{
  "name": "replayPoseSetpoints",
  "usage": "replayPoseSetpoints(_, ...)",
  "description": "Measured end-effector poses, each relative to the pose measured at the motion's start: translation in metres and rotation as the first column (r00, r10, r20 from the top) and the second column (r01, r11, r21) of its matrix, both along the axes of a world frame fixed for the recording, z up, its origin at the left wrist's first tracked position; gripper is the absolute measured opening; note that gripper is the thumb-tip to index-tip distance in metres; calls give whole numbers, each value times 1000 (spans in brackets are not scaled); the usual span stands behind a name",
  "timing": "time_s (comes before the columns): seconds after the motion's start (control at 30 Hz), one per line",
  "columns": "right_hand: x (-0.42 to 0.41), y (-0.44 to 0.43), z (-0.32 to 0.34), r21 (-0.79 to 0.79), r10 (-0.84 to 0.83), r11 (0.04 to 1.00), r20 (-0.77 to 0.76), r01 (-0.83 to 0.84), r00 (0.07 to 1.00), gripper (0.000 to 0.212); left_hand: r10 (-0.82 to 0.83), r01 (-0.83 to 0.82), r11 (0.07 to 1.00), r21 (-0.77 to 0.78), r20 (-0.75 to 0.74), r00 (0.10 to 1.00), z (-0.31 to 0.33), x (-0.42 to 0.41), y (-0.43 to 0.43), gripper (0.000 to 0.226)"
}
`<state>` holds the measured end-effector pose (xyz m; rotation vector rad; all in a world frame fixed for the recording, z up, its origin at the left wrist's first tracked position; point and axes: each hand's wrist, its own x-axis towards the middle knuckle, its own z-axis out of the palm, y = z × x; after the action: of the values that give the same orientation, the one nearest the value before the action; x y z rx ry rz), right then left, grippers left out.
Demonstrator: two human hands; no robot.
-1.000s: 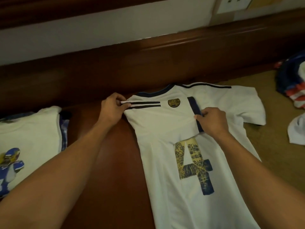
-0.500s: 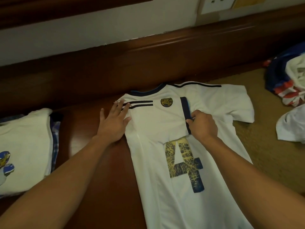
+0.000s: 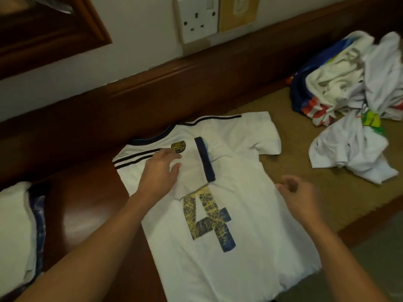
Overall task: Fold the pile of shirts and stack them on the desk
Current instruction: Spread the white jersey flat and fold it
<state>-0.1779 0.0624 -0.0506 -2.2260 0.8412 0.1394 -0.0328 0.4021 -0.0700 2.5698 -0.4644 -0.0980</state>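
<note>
Head view: I look down on a wooden desk.
Jersey: a white jersey with a yellow and blue 4 lies flat in the middle, collar far, its left sleeve folded across the chest.
Left hand: fingers straight, resting flat on the folded sleeve.
Right hand: blurred, fingers loosely curled, holding nothing, over the jersey's right side.
Unfolded pile: crumpled shirts, far right, apart from the jersey.
Folded stack: white shirts, near left edge.
</note>
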Motion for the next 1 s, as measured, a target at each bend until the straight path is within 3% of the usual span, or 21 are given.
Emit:
replayPoseSetpoints(0.2, -49, -35, -5, 28, -3, 1000, -143, 7, 990, 43, 42, -81, 986, -144, -252, 967, 21, 9, -130, 25)
replayPoseSetpoints(0.37, -78, -53, -6, 7, 48, 999, -225, -47, 973, 36, 63, -110, 985, -134, -312, 948, 31, 16, -221, 34)
replayPoseSetpoints(0.5, -93, -58, -4, 24, 92, 996, -230, -89, 969, 27, 88, -95, 995, -10, -305, 948, 31, 25, -283, 54)
replayPoseSetpoints(0.57, -96, -58, -1, 53, 146, 989, -238, -137, 960, 23, 72, -32, 989, 142, -286, 955, 30, 26, -307, 67)
replayPoseSetpoints(0.67, -100, -56, 1, 65, 203, 979, -241, -192, 949, 15, 52, 25, 954, 299, -249, 967, 23, 27, -321, 55)
replayPoseSetpoints(0.77, -104, -56, 0, 46, 199, 980, -224, -194, 954, 15, 178, -150, 983, 111, -323, 929, 16, 25, -309, 38)
replayPoseSetpoints(0.83, -106, -54, 0, 45, 193, 981, -211, -188, 958, 14, 265, -294, 955, -41, -330, 906, 19, 19, -293, 33)
replayPoseSetpoints(1.0, -114, -39, 1, 3, 218, 975, -200, -222, 955, 18, 540, -636, 736, -232, -364, 758, 25, 13, -231, 35)
